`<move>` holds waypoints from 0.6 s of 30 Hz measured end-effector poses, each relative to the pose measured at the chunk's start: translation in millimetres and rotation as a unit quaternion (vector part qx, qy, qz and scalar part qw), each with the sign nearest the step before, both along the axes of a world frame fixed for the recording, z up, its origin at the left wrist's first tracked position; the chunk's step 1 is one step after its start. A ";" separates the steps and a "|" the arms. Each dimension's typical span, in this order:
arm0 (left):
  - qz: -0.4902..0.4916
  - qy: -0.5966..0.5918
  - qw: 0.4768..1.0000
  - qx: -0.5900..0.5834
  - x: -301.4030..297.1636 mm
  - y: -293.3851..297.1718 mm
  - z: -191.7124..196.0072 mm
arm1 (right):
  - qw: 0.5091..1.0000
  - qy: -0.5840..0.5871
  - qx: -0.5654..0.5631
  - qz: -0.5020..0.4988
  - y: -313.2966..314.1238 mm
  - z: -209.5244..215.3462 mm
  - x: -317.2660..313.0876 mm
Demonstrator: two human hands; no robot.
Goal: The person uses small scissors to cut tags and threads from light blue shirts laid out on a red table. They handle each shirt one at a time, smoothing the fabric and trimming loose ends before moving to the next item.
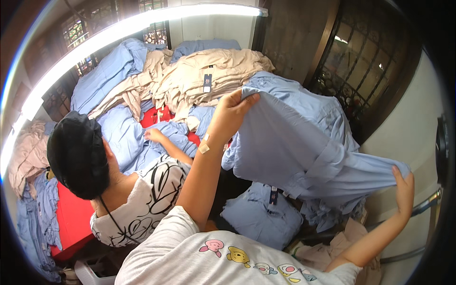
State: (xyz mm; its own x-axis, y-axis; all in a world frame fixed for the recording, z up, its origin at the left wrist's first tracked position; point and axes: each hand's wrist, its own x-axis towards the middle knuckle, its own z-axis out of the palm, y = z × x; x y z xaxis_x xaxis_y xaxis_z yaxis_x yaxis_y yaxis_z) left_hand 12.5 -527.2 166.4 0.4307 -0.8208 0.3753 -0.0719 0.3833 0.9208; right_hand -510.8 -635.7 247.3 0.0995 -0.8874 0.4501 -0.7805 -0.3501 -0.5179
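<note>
A light blue shirt hangs stretched in the air between my two raised hands. My left hand pinches one upper corner of it, with the arm reaching up and forward. Off to the right and lower, my right hand is closed around the bunched other end of the shirt. The cloth drapes slack between them, and its folds hide part of what lies behind. Below it sits a folded blue shirt with a dark tag.
Close on my left, a co-worker in a black cap reaches a hand over blue garments. Beige garments are heaped ahead, with more blue ones to the right. A red surface shows at left; a tube light hangs above.
</note>
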 end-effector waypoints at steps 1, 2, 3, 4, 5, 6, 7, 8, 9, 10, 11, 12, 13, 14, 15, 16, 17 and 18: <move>0.004 0.009 0.999 -0.035 4.0 -7.1 3.7 | 0.994 -0.106 0.013 0.025 -15.9 1.9 -26.4; -0.003 0.001 0.999 -0.050 7.7 -14.8 8.9 | 0.993 -0.119 -0.017 -0.014 -20.6 18.6 -39.1; -0.008 -0.012 0.998 -0.058 12.4 -18.1 13.4 | 0.989 -0.136 -0.039 -0.051 -22.7 33.7 -49.7; -0.014 -0.025 0.998 -0.061 17.9 -21.7 17.1 | 0.982 -0.154 -0.056 -0.089 -24.5 47.1 -53.3; -0.009 -0.051 0.998 -0.041 24.6 -24.3 21.9 | 0.981 -0.165 -0.039 -0.090 -25.7 59.8 -52.6; -0.031 -0.053 0.997 -0.041 33.1 -24.8 26.3 | 0.980 -0.179 -0.020 -0.087 -24.6 71.2 -43.5; -0.057 -0.053 0.996 -0.046 42.1 -29.5 29.7 | 0.978 -0.191 -0.006 -0.087 -25.3 83.6 -36.0; -0.082 -0.052 0.994 -0.051 52.4 -33.2 35.1 | 0.973 -0.228 0.011 -0.034 -35.4 91.7 -36.7; -0.061 -0.082 0.995 0.021 61.8 -40.3 44.1 | 0.966 -0.258 0.024 0.012 -46.7 100.8 -46.4; -0.114 -0.046 0.992 0.015 75.1 -49.9 47.9 | 0.959 -0.282 0.015 0.026 -68.7 106.6 -37.9; -0.167 -0.009 0.986 0.008 91.9 -63.0 52.5 | 0.951 -0.305 0.005 0.040 -90.4 113.6 -28.6; -0.222 0.029 0.975 0.004 108.2 -83.5 55.1 | 0.944 -0.327 -0.003 0.051 -113.1 118.8 -23.2; -0.287 0.043 0.957 -0.017 136.5 -111.2 52.9 | 0.926 -0.369 -0.020 0.084 -131.9 115.8 27.3; -0.284 0.053 0.957 -0.011 153.3 -141.6 53.7 | 0.923 -0.361 0.022 0.133 -162.6 118.5 59.8; -0.301 0.031 0.953 0.029 180.7 -168.5 55.0 | 0.919 -0.347 0.059 0.180 -186.3 129.1 94.1; -0.326 0.014 0.943 0.059 209.0 -198.4 53.7 | 0.921 -0.285 0.136 0.226 -204.3 145.4 131.2; -0.270 -0.021 0.955 0.124 237.6 -213.4 57.0 | 0.900 -0.233 0.227 0.290 -249.7 135.7 169.0; -0.220 -0.052 0.957 0.181 266.6 -221.9 60.4 | 0.880 -0.204 0.281 0.324 -279.9 120.3 222.3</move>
State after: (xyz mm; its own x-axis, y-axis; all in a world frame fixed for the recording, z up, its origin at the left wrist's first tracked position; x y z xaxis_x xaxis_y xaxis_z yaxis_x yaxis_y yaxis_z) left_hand 279.2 -749.1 226.8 -0.0111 -0.9985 0.0533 -0.0746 0.0540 0.9958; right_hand -288.5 -915.6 367.6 0.5990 -0.7973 0.0741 -0.2194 -0.2524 -0.9424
